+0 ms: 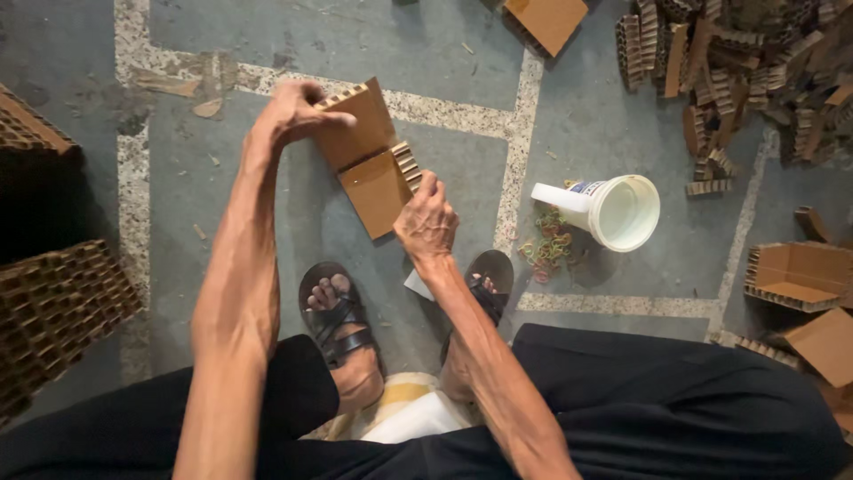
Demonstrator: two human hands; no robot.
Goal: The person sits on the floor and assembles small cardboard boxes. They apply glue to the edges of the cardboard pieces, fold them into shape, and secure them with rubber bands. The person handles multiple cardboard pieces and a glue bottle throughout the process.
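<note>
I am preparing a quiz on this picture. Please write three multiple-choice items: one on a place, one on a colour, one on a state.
1. Where does the bucket lie?
A. right of the hands
B. left of the hands
C. on the lap

2. What colour is the bucket?
A. black
B. white
C. red

3. How does the bucket lie?
A. upright
B. upside down
C. on its side

Answers:
1 A, it lies right of the right hand.
2 B, its wall and inside are white.
3 C, its open mouth faces sideways on the floor.

The left hand grips the cardboard.
</note>
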